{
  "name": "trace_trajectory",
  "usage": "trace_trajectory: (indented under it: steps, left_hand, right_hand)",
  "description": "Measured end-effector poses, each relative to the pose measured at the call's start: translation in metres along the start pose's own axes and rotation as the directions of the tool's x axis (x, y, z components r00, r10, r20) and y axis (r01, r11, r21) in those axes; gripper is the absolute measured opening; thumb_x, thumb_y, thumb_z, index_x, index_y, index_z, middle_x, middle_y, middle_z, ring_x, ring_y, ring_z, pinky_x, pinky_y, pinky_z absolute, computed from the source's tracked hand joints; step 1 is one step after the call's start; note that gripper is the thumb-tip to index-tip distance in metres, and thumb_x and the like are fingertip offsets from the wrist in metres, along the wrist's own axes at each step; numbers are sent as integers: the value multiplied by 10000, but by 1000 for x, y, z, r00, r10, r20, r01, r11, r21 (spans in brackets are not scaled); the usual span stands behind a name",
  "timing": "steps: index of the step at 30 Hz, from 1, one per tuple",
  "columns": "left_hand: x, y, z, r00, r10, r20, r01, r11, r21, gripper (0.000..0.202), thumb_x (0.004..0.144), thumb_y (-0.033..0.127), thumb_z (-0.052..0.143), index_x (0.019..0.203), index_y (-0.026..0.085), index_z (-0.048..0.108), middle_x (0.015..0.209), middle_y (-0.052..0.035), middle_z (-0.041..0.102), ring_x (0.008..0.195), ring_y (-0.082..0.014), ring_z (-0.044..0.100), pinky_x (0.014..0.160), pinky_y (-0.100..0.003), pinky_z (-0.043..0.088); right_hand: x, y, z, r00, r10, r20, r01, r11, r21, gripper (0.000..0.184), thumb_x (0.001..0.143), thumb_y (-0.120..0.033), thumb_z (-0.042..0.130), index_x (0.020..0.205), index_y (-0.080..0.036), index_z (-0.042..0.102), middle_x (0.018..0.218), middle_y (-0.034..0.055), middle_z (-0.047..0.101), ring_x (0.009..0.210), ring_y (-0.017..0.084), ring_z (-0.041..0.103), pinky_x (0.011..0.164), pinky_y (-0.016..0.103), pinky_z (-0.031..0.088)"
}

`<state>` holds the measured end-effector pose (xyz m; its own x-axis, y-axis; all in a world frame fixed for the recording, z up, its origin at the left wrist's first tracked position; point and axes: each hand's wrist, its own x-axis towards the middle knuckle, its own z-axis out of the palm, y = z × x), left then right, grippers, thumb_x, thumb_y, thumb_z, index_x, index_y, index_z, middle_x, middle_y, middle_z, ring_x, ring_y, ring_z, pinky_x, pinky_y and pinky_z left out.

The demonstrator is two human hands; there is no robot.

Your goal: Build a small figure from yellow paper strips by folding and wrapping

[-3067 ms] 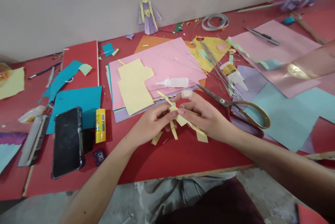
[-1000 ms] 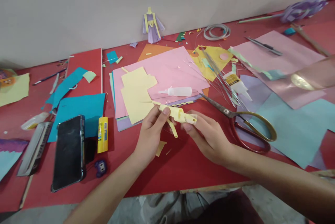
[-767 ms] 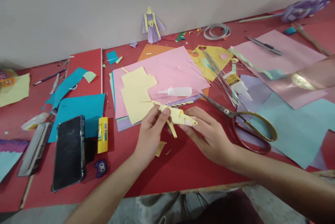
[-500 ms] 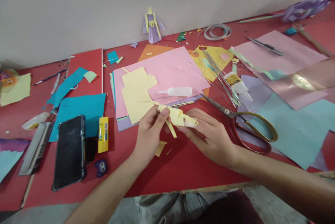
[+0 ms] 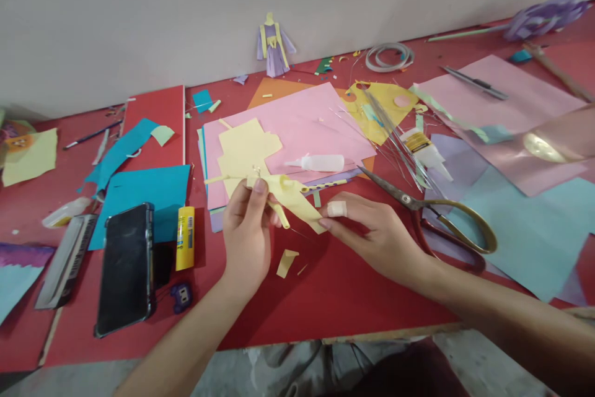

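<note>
Yellow paper (image 5: 297,202) is being pinched above the table (image 5: 334,298) between left hand (image 5: 244,242) and right hand (image 5: 372,233), with a clear bottle (image 5: 320,163) lying on pink sheets (image 5: 297,118) behind and the label on the glue stick (image 5: 185,238) unreadable.

Table top (image 5: 325,285): flat red, no pattern. Paper cut-out (image 5: 297,202), frame centre: pale yellow, plain. Same pale yellow on the cut sheet (image 5: 244,149) just above it, which lies on a plain pink sheet (image 5: 302,118). Left of centre: teal sheet (image 5: 139,189), bright yellow glue stick (image 5: 185,238), black phone (image 5: 124,267). Right of centre: scissors (image 5: 437,223), grey blades, one handle brass-gold, the other dark red; light blue sheet (image 5: 525,230). Top centre: paper doll (image 5: 274,44), lilac with yellow bands. Wall (image 5: 139,13): off-white.
</note>
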<state>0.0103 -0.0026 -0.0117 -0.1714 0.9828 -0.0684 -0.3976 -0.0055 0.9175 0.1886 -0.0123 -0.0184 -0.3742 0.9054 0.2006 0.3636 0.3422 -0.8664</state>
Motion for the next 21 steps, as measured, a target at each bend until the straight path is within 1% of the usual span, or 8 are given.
trace_trajectory:
  steps: [2,5,7,9,13,16,19,21]
  left_hand:
    - [1,1,-1,999,22,-35,-23,999,-33,184,881,298,626,757,173,573,643,47,503,465,-31,447,451,-160,395]
    - [1,2,-2,998,42,-45,-44,999,-29,185,881,304,627,751,182,575,640,48,532,457,-30,456,451,-160,404]
    - [0,2,-2,999,39,-3,-39,999,-4,179,890,302,615,759,184,581,653,41,555,461,-30,460,457,-159,414]
    - [-2,1,-3,997,43,58,-44,999,26,188,902,296,598,756,180,578,665,34,557,484,-32,480,466,-154,423]
    - [-6,0,-6,983,23,183,-43,994,104,197,916,294,576,754,183,578,668,32,549,525,-37,521,487,-144,441]
    - [-8,1,-7,954,-42,298,-13,983,181,170,918,297,572,783,196,588,681,28,589,521,-39,528,502,-145,446]
    - [-8,6,-6,899,-122,421,-4,958,286,203,913,316,573,758,186,576,644,26,576,507,-44,511,477,-142,423]
    - [-7,12,-4,856,-191,480,-6,926,379,247,917,328,560,724,174,564,617,27,546,516,-48,506,473,-141,415]
  right_hand:
    - [0,-1,-1,999,14,-29,-14,1000,12,66,896,-182,581,854,-188,632,802,18,631,754,127,583,695,254,454]
    - [1,-3,-4,983,92,-159,-81,994,78,59,890,-204,593,880,-206,651,845,18,650,791,135,601,724,261,472]
    - [1,-3,-7,949,192,-250,-148,971,186,56,883,-235,606,882,-222,660,826,8,633,756,128,587,692,258,477]
    - [3,-1,-10,905,303,-300,-201,924,326,45,860,-270,638,878,-236,662,812,-5,615,704,115,562,656,253,476]
    - [7,9,-10,840,474,-266,-253,773,581,134,792,-325,711,885,-239,668,825,-10,620,667,106,547,649,268,487]
    - [10,14,-9,812,550,-196,-286,667,688,174,768,-331,727,907,-236,680,866,-1,641,702,110,574,686,276,508]
    - [12,12,-9,809,559,-182,-275,633,724,226,801,-307,683,1024,-271,674,1044,18,663,893,151,631,824,320,521]
    - [11,10,-11,809,547,-214,-264,664,699,243,815,-286,661,1058,-286,673,1146,20,657,1055,189,615,922,351,496]
